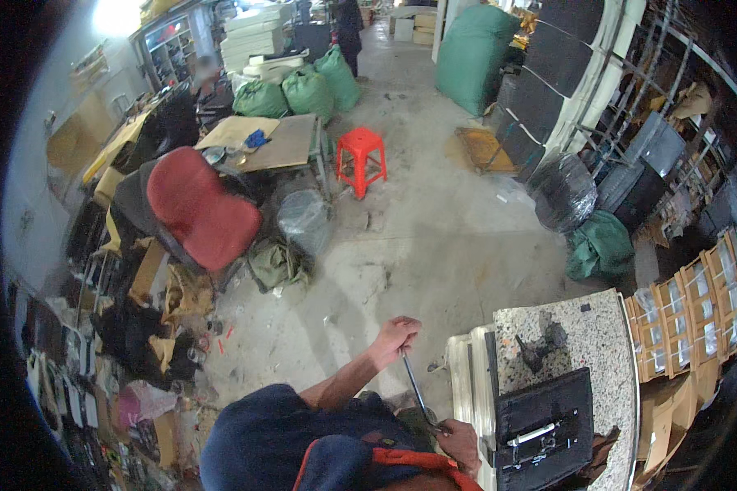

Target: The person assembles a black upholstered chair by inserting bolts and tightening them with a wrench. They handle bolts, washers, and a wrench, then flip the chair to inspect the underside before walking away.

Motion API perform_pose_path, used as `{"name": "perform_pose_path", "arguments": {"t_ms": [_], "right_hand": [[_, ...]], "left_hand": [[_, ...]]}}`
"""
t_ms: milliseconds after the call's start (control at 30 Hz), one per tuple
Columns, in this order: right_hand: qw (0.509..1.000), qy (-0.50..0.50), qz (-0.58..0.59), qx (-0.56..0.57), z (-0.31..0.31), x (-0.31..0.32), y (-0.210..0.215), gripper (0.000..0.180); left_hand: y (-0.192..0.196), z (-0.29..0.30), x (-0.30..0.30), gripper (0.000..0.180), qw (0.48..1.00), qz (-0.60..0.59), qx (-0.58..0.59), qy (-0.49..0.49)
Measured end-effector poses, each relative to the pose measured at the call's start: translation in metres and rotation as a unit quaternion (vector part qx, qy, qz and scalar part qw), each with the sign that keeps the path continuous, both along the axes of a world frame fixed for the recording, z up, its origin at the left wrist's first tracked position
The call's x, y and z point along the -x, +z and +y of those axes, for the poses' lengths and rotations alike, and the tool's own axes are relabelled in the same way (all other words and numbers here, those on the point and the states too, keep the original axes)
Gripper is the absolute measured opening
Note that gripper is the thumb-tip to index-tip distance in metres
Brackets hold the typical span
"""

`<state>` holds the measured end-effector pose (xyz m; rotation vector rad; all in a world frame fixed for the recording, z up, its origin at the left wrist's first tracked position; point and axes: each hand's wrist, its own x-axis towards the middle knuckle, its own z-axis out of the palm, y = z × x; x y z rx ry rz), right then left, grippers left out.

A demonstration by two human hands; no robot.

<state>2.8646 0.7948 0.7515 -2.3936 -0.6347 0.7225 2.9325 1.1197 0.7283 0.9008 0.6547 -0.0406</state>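
My left hand [397,338] is closed at the upper end of a thin dark rod-like tool [413,380], held in front of my body. Its lower end meets my right hand [460,443], whose fingers are curled around it beside a stack of pale sheets [464,385]. The exact kind of tool does not show. To the right of that hand, a black rectangular panel [542,430] with a white strip-shaped piece [535,434] on it lies on a speckled slab [602,352].
Cardboard dividers with clear-wrapped pieces [696,307] stand at the right. A red stool [360,159], a work table [282,147] and a red chair [201,209] are ahead and left. Scraps litter the left floor. Green sacks [475,61] stand farther back.
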Motion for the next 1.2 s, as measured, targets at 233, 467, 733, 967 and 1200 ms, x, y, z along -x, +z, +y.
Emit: {"name": "perform_pose_path", "arguments": {"t_ms": [233, 467, 733, 967, 1200], "right_hand": [[0.992, 0.110, -0.068, -0.002, 0.024, -0.114, -0.027, 0.025], [0.949, 0.261, -0.175, -0.019, 0.122, -0.275, -0.009, 0.019], [0.885, 0.401, -0.234, -0.016, 0.320, -0.460, -0.050, 0.018], [0.927, 0.338, -0.155, 0.052, 0.442, -0.571, -0.070, 0.022], [0.967, 0.206, -0.034, 0.143, 0.553, -0.729, -0.122, 0.032]], "left_hand": [[-0.020, 0.053, -0.019, 0.039, 0.901, -0.047, -0.428, -0.048], [-0.042, 0.107, -0.013, 0.062, 0.787, 0.016, -0.615, -0.044], [-0.095, 0.219, -0.124, 0.077, 0.876, 0.131, -0.391, 0.250], [-0.005, 0.368, -0.297, 0.067, 0.892, 0.039, -0.383, 0.237], [0.093, 0.450, -0.541, 0.065, 0.867, -0.133, -0.471, 0.092]]}}
